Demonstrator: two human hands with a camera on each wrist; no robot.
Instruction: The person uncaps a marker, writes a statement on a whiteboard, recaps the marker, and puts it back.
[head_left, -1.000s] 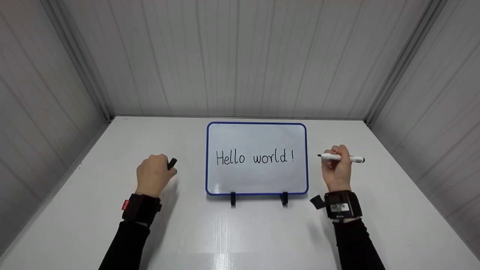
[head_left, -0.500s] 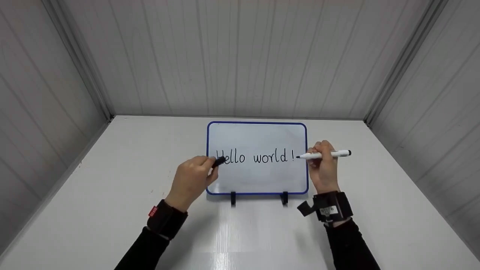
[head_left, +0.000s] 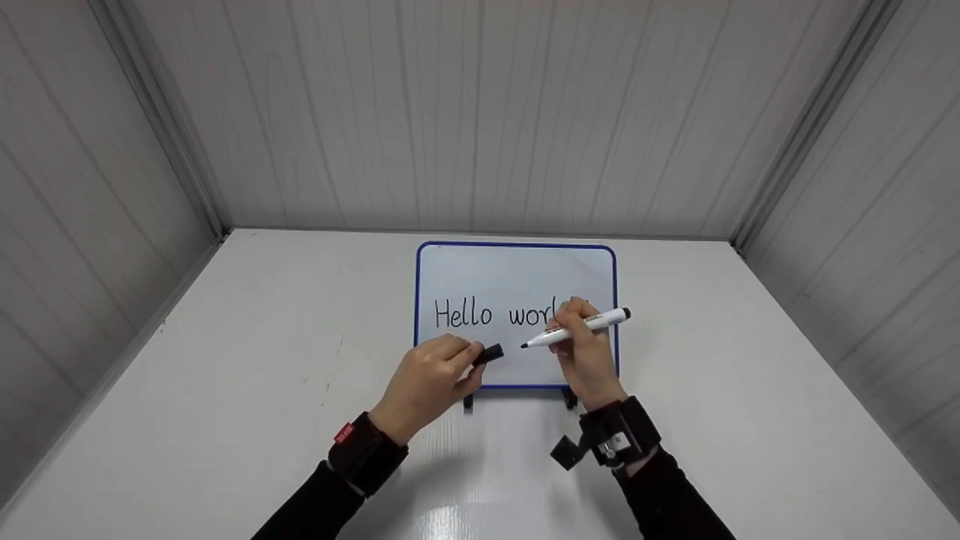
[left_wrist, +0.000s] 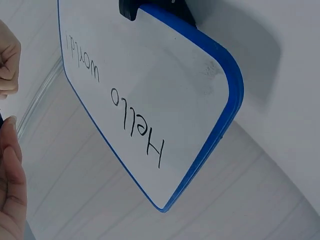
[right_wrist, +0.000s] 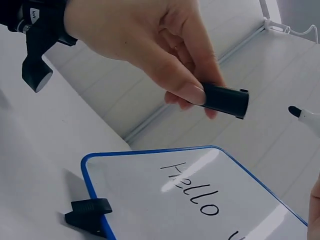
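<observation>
A blue-framed whiteboard (head_left: pixel 516 271) reading "Hello world!" stands on two black feet on the white table (head_left: pixel 225 375). My left hand (head_left: pixel 431 379) pinches a black marker cap (head_left: pixel 490 353) in front of the board's lower middle; in the right wrist view the cap (right_wrist: pixel 226 99) points open end toward the marker tip (right_wrist: pixel 295 111). My right hand (head_left: pixel 583 352) grips a white marker (head_left: pixel 577 328), its black tip aimed left at the cap with a small gap between them. The hand hides the end of the writing. In the left wrist view the whiteboard (left_wrist: pixel 150 100) fills the frame.
Grey panelled walls (head_left: pixel 480 112) close in the table at the back and on both sides. Black wrist straps (head_left: pixel 619 431) sit on both forearms. One black board foot (right_wrist: pixel 89 211) shows close in the right wrist view.
Both hands have moved inward from the board's sides to its front middle. The cap and the marker tip have come close together, and the marker now tilts with its tip down-left.
</observation>
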